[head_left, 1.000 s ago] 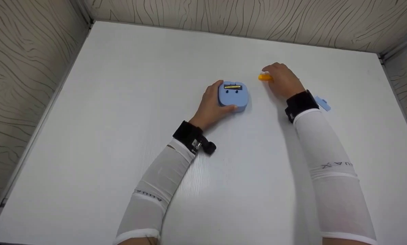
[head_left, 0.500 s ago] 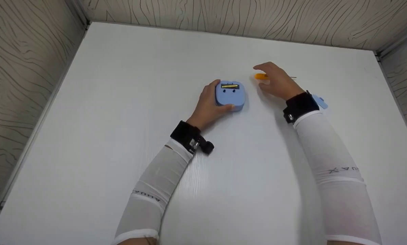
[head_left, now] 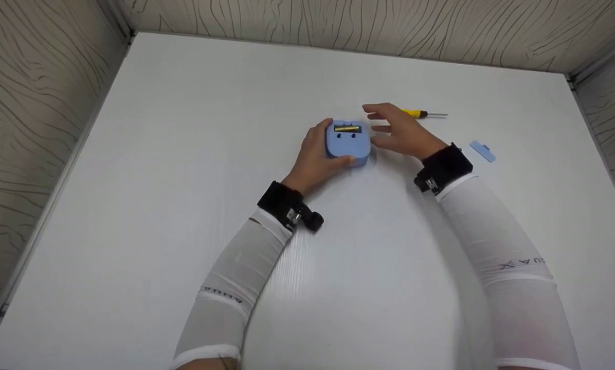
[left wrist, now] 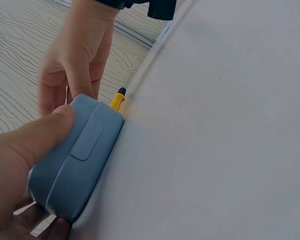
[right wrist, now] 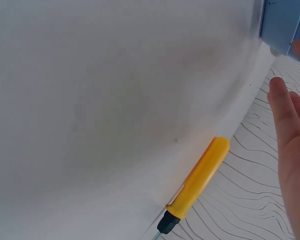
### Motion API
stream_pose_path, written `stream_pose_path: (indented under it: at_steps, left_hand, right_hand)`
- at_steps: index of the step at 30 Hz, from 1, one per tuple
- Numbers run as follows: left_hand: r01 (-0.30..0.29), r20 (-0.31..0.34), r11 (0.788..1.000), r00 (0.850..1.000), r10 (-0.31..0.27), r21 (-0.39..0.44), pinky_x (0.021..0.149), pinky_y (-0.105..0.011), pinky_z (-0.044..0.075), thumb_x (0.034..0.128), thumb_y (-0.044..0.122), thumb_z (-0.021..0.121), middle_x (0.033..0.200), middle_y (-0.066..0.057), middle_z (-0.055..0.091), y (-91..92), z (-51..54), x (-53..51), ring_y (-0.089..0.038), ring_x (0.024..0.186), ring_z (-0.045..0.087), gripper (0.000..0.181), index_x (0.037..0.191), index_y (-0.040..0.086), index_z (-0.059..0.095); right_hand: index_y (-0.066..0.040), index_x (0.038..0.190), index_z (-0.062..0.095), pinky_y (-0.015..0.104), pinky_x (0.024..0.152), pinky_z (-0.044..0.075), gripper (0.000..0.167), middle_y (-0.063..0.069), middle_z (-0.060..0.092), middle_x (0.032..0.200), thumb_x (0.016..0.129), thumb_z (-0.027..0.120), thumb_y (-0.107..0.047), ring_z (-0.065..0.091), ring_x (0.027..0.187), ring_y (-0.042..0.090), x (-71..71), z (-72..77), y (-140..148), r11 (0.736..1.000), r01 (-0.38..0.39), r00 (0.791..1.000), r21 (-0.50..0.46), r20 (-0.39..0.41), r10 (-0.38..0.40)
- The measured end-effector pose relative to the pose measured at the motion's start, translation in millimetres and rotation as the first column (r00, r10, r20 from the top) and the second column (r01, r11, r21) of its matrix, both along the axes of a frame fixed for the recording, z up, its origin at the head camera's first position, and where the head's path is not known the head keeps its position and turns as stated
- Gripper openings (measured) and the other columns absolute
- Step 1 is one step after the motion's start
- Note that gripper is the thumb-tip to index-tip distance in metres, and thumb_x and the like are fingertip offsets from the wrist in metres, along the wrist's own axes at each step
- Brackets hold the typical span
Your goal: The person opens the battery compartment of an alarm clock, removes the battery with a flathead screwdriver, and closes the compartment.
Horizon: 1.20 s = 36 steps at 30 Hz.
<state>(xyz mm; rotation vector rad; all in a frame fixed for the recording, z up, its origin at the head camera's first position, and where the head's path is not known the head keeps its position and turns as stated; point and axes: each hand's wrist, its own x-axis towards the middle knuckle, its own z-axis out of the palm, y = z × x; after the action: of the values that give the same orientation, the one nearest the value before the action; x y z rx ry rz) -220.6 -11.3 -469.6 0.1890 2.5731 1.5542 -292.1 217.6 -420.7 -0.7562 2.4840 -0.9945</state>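
A light blue rounded box (head_left: 348, 149) lies on the white table with an open slot near its far edge. A gold-coloured battery (head_left: 347, 129) shows in that slot, with two dark holes just below it. My left hand (head_left: 313, 160) grips the box from the left, thumb on the near side and fingers round the far side. At the box's right edge is my right hand (head_left: 402, 134), fingers spread and holding nothing; its thumb is close to the box, and contact is hard to tell. Behind it lies a yellow-handled screwdriver (head_left: 415, 113), partly hidden in the head view.
A small light blue cover (head_left: 483, 151) with a tab lies to the right of my right wrist. Wood-patterned panels (head_left: 338, 25) border the white tabletop (head_left: 184, 128) at the back and sides.
My right hand has let go of the screwdriver, leaving it on the table, and moved left to the box. The cover is now fully uncovered. My left hand keeps its grip.
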Motion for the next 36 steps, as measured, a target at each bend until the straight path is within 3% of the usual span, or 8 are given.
stream_pose_path:
  at_steps: [9,16,19,27,36]
  left_hand:
    - [0.026,-0.010,1.000,1.000,-0.026,-0.006,0.117,-0.033,0.029,0.0883,0.034,0.081,0.156,-0.013,0.033,-1.1,1.9,-1.0,-0.022,0.141,0.036,0.099,0.161,0.008,0.018]
    - [0.022,-0.021,1.000,1.000,-0.022,0.009,0.115,-0.032,0.030,0.0883,0.030,0.081,0.155,-0.013,0.035,-0.9,1.6,-0.3,-0.022,0.138,0.037,0.098,0.160,0.007,0.018]
    - [0.018,-0.024,1.000,1.000,-0.018,0.010,0.115,-0.031,0.030,0.0882,0.029,0.081,0.155,-0.014,0.035,-0.7,1.5,-0.3,-0.022,0.138,0.037,0.097,0.160,0.007,0.019]
    - [0.009,-0.021,1.000,1.000,-0.009,0.019,0.114,-0.033,0.032,0.0853,0.039,0.083,0.155,-0.014,0.034,-1.5,2.5,1.3,-0.022,0.137,0.038,0.102,0.160,0.007,0.020]
    - [0.013,-0.025,1.000,1.000,-0.013,0.011,0.115,-0.033,0.032,0.0872,0.033,0.082,0.155,-0.014,0.035,-1.3,0.7,0.7,-0.022,0.138,0.038,0.099,0.160,0.008,0.020]
  right_hand:
    - [0.003,0.152,0.039,0.042,0.110,0.041,0.063,0.018,0.042,0.154,0.095,0.064,0.006,0.043,0.141,0.032,6.8,-1.7,-0.8,0.997,-0.038,0.998,-0.063,0.051,0.042]
    - [0.002,0.156,0.032,0.038,0.113,0.038,0.075,0.017,0.037,0.159,0.089,0.066,0.009,0.038,0.144,0.031,16.9,-6.8,-0.9,0.987,0.052,0.976,-0.150,0.218,-0.018]
    - [-0.001,0.158,0.028,0.038,0.116,0.034,0.084,0.014,0.033,0.162,0.087,0.071,0.007,0.035,0.147,0.028,22.5,-7.7,-2.3,0.984,0.090,0.967,-0.155,0.251,-0.049]
    - [0.000,0.157,0.031,0.038,0.116,0.034,0.088,0.016,0.033,0.162,0.085,0.082,-0.006,0.035,0.148,0.027,30.2,-8.2,-10.2,0.973,0.151,0.969,-0.176,0.221,-0.111]
    - [-0.003,0.156,0.035,0.034,0.114,0.036,0.088,0.013,0.035,0.161,0.084,0.085,-0.016,0.037,0.146,0.025,29.2,-6.1,-10.9,0.978,0.155,0.970,-0.142,0.209,-0.123]
